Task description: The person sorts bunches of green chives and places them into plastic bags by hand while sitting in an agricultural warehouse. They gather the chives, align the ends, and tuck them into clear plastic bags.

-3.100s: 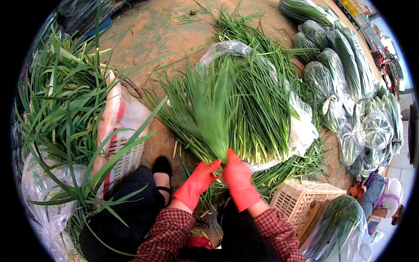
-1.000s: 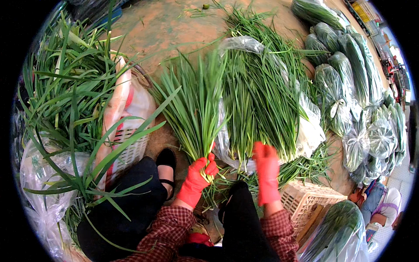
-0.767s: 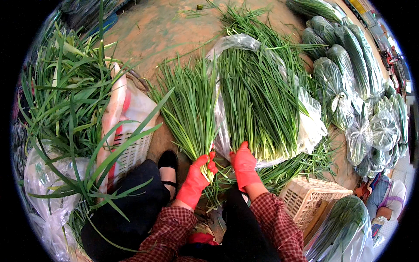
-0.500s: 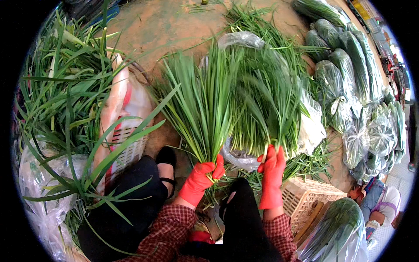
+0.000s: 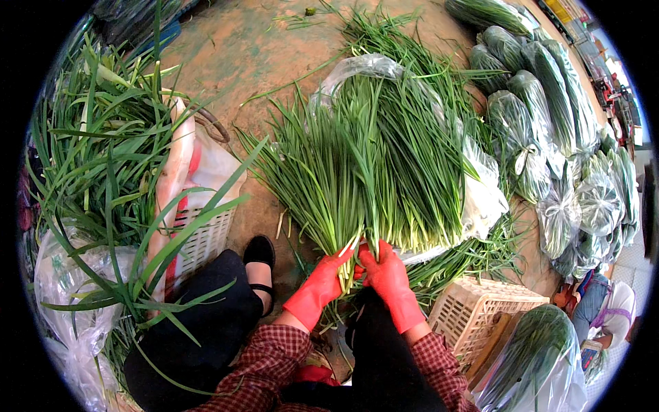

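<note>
My left hand (image 5: 320,284), in a red rubber glove, is closed round the pale lower ends of a fanned bunch of garlic chives (image 5: 322,196). Right beside it, my gloved right hand (image 5: 392,283) pinches a few chive stalks at their base, their leaves rising against the bunch. Both hands are close together above my lap. Just beyond them lies a thick, neatly aligned pile of garlic chives (image 5: 425,185) on clear plastic sheeting (image 5: 486,184), pale ends toward me. The right fingertips are partly hidden by the glove and stalks.
To my left stands a white basket (image 5: 218,226) heaped with loose, long leaves (image 5: 103,144). Bagged bundles of greens (image 5: 549,103) line the right side. A cream plastic crate (image 5: 480,302) and another bagged bundle (image 5: 532,357) sit near my right. Another person (image 5: 607,309) is at far right.
My right hand has moved left from the pile with a few stalks and now meets my left hand. The left hand, still holding its bunch, has shifted slightly right.
</note>
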